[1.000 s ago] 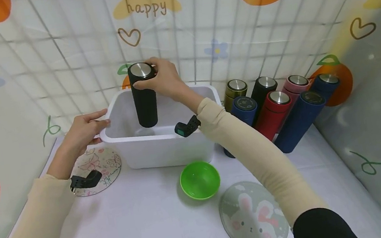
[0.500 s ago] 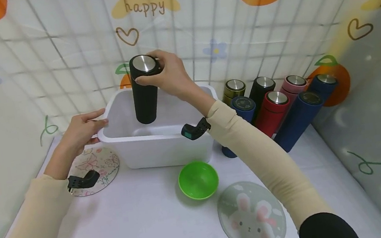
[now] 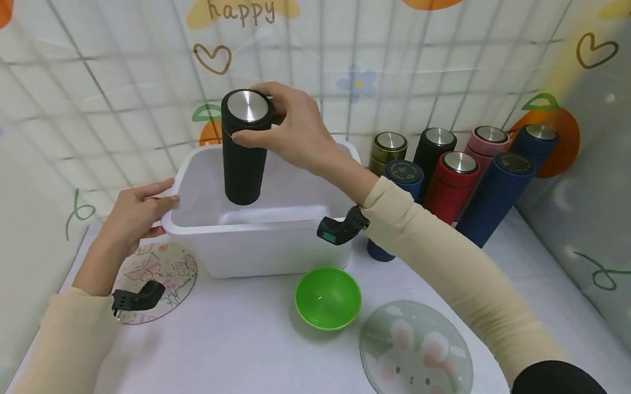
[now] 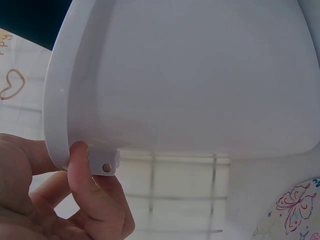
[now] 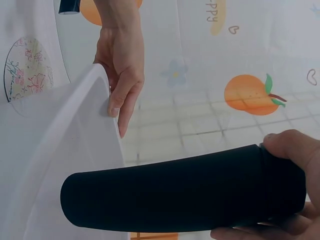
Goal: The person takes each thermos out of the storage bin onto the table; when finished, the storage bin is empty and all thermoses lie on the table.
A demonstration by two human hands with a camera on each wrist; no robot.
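My right hand (image 3: 302, 128) grips a black thermos bottle (image 3: 245, 163) near its silver-topped lid, thumb on the near side. The bottle leans a little, its lid end toward the right, and its base hangs over the opening of a long white plastic bin (image 3: 274, 246). In the right wrist view the dark bottle (image 5: 175, 197) lies across the picture, with its lid end in the fingers. At the bin's left end my left hand (image 3: 134, 224) holds the rim; the left wrist view shows thumb and fingers (image 4: 82, 175) pinching its corner.
Right of the bin stand several thermos bottles, among them a red one (image 3: 452, 186) and a tall blue one (image 3: 494, 202). A green bowl (image 3: 328, 299) sits in front of the bin. A rabbit-patterned round mat (image 3: 416, 361) and a butterfly-patterned one (image 3: 161, 283) lie on the table.
My right hand has risen slightly and moved to the right with the black thermos bottle, which now tilts more. The left hand has stayed on the bin's rim.
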